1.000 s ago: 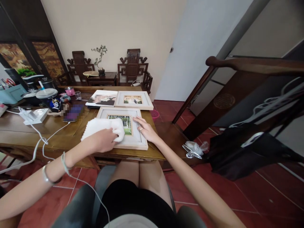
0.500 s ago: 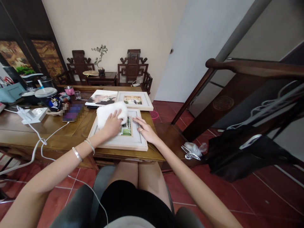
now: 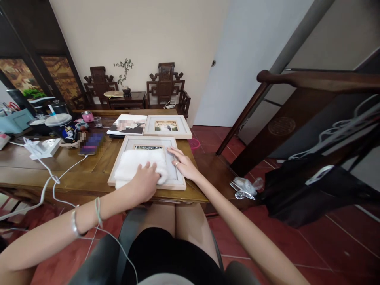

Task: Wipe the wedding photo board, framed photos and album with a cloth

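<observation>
Head view: the left hand [image 3: 145, 181] lies palm down, fingers together and slightly curled, pressed on a white folded cloth [image 3: 139, 166] that covers most of the glass of a pale wooden picture frame with a wide grey mount [image 3: 178, 183]. That frame lies flat at the near edge of the brown wooden desk [image 3: 74, 166], close to its near right corner, its long sides running left to right along that edge. The cloth spreads from under the hand toward the frame's left side and far edge, so the bulk of it lies to the left of and beyond the fingers; only a thin strip of the photograph shows past the cloth's far edge. The right hand [image 3: 182, 164] rests flat on the frame's right border, fingers spread and pointing toward the far left, a ring on one finger; it touches the frame just beside the cloth and holds nothing. Of the two, the left hand is the one on the cloth.

The cloth looks soft, thick and textured, bunched under the fingertips. Just beyond the near frame, a second pale framed photograph [image 3: 168, 126] and an unframed photo print [image 3: 127, 124] lie side by side toward the far edge. A phone [image 3: 90, 143] on a white cable lies to the left.
</observation>
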`<state>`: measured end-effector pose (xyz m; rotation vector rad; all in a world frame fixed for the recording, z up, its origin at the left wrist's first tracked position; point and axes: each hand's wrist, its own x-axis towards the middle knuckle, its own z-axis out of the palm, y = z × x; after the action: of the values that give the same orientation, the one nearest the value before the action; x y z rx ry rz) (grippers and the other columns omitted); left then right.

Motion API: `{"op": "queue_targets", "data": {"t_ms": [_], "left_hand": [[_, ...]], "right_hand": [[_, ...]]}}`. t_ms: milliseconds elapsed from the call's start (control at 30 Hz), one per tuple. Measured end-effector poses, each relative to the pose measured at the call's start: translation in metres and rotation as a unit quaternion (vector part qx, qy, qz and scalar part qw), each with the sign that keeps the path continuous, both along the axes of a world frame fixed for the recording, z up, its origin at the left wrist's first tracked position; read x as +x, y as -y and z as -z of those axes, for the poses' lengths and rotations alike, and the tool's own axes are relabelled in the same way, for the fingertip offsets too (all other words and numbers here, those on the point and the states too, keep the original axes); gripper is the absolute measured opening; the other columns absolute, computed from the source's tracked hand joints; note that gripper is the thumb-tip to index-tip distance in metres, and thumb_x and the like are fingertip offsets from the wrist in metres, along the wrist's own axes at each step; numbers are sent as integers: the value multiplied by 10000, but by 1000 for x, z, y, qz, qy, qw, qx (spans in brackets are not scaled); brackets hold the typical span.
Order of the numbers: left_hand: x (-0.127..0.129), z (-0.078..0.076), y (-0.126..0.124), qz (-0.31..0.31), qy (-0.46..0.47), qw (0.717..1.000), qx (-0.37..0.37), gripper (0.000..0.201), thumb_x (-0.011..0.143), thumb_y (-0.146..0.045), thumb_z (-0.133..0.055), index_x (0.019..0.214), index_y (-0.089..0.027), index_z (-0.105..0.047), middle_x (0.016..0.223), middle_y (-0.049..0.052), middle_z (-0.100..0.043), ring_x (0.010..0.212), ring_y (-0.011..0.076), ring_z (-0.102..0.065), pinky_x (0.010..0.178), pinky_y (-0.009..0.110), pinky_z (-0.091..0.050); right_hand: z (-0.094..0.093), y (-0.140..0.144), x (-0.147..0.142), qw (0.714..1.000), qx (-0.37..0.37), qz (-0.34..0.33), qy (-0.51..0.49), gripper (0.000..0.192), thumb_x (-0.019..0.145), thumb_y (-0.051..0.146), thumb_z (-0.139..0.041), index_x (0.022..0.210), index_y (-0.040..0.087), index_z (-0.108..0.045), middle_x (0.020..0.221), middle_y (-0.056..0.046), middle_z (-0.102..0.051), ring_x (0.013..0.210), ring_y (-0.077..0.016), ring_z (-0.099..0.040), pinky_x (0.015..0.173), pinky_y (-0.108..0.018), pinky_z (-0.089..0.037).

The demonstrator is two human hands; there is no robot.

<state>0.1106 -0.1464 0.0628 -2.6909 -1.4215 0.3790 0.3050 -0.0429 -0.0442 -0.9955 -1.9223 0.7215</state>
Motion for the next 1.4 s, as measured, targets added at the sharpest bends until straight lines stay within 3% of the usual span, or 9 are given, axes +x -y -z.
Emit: {"op": "queue_targets", "data": {"t_ms": [100, 167, 267, 433, 567, 800, 1033, 1200, 1400], "left_hand": [[0, -9, 21, 4, -1, 999, -33, 320, 816, -74, -442, 1033, -86, -677, 1351, 236, -516, 1233, 360, -514, 960, 495, -463], [2, -7, 20, -1, 8, 999, -33, 336, 825, -81, -437, 1073, -79, -663, 1402, 239, -474, 1300, 379, -455, 1002, 521, -432], [8, 3, -2, -30, 21, 999, -21, 395, 828, -63, -438, 1184, -49, -607, 1513, 258, -323, 1405, 410, -304, 1078, 571, -343], [18, 17, -58, -79, 60, 995, -16, 500, 829, 7, -382, 1312, -54, -499, 1576, 260, -165, 1462, 389, -157, 1120, 617, -238], [23, 17, -72, -65, 72, 995, -27, 504, 832, 1, -395, 1321, -78, -485, 1591, 245, -116, 1469, 402, -80, 1119, 658, -187], [23, 3, -30, -42, 35, 995, -89, 455, 813, 23, -395, 1231, -75, -547, 1595, 239, -98, 1462, 416, -67, 1119, 656, -201], [0, -14, 12, 14, 27, 993, -113, 397, 777, 37, -401, 1081, -96, -620, 1596, 183, -182, 1467, 382, -112, 1134, 595, -247], [-30, -15, 16, -30, 14, 994, -100, 397, 751, 60, -417, 1035, -97, -644, 1585, 169, -233, 1463, 373, -148, 1148, 574, -251], [-79, -17, 18, -123, 21, 990, -59, 298, 738, 82, -428, 798, -122, -638, 1550, 153, -328, 1449, 382, -202, 1148, 560, -267]], "right_hand": [[1, 0, -1, 1000, -3, 2, -4, 593, 746, 154, -511, 1324, 262, -585, 1484, -47, -463, 1407, -273, -362, 1185, -502, -235], [0, 0, -1, 1000, -4, 10, -5, 542, 787, 185, -506, 1318, 258, -592, 1480, -49, -468, 1405, -264, -367, 1188, -494, -233], [-1, 0, -3, 1000, 0, 16, -5, 468, 867, 248, -470, 1318, 247, -593, 1470, -56, -482, 1402, -249, -376, 1193, -484, -222], [-2, 1, -2, 1000, -2, 16, -17, 479, 900, 330, -486, 1372, 272, -536, 1497, -35, -449, 1415, -257, -352, 1198, -493, -205], [-1, 0, -1, 999, -7, 21, -24, 499, 910, 364, -480, 1401, 280, -500, 1523, -25, -410, 1427, -263, -326, 1201, -493, -192], [2, -1, 1, 1000, 7, 11, -17, 521, 891, 299, -462, 1410, 268, -497, 1496, -16, -450, 1428, -239, -327, 1212, -457, -182], [-1, 1, -1, 1000, 6, 17, -6, 557, 849, 255, -498, 1406, 264, -500, 1502, -22, -442, 1417, -254, -348, 1201, -481, -210], [-3, 3, -1, 1000, 0, 16, 14, 654, 782, 200, -556, 1430, 226, -473, 1521, -53, -410, 1417, -274, -346, 1199, -481, -213], [-3, 3, -3, 1000, -4, 21, 16, 648, 778, 164, -507, 1426, 168, -476, 1529, -84, -389, 1422, -273, -337, 1200, -484, -208]]}}
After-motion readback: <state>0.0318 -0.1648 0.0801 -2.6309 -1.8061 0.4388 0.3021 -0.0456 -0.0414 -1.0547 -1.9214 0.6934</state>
